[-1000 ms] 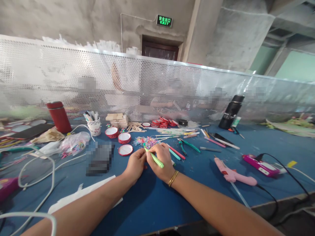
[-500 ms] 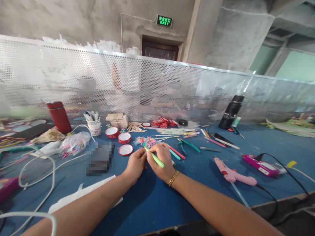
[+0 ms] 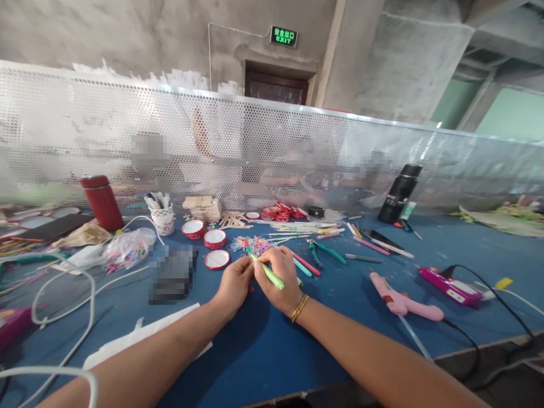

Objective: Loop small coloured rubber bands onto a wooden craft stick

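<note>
Pliers point(image 3: 331, 253) lie right of the pen point(image 3: 272, 276) (glue gun point(image 3: 397, 304) farther right).

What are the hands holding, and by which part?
The right hand grips a green pen near its far end; what the left hand holds, if anything, is unclear.

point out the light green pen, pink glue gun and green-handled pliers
Light green pen point(image 3: 272, 276): head view, middle of its barrel
Pink glue gun point(image 3: 398, 304): head view, middle of its body
Green-handled pliers point(image 3: 332, 253): head view, on one handle

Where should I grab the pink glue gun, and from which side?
Probably the rounded handle of the pink glue gun, from the right: it sticks out that way, away from the narrow nozzle. Mind the black cord at its end.
</note>
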The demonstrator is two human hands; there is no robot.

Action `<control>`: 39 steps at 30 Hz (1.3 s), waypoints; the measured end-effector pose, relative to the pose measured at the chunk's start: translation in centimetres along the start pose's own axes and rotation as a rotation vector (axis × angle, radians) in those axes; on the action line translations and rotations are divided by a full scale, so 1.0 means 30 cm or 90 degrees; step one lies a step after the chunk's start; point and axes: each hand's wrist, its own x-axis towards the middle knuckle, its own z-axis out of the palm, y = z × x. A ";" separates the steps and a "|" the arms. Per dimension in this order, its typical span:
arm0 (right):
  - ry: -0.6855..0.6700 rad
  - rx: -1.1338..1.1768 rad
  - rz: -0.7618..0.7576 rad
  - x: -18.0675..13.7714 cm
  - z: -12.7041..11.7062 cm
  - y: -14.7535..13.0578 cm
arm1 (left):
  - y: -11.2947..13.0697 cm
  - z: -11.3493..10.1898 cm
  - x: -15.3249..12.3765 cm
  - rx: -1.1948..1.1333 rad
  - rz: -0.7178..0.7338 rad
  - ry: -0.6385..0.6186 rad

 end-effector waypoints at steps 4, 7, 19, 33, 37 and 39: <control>-0.002 0.002 -0.005 -0.001 0.004 0.002 | -0.008 -0.002 0.002 0.001 0.001 -0.004; 0.001 -0.007 0.017 0.003 0.000 0.011 | 0.000 -0.001 -0.002 0.006 -0.005 -0.001; -0.005 0.004 0.003 0.002 0.002 0.000 | -0.002 0.000 0.000 0.017 -0.002 -0.010; 0.008 0.007 0.009 0.005 0.000 0.006 | 0.010 0.003 -0.007 0.005 -0.009 0.007; 0.013 -0.003 0.026 0.008 -0.003 0.011 | 0.014 0.004 -0.008 0.007 -0.016 0.006; 0.007 0.002 0.015 0.007 -0.002 0.011 | 0.014 0.002 -0.007 0.015 -0.014 0.005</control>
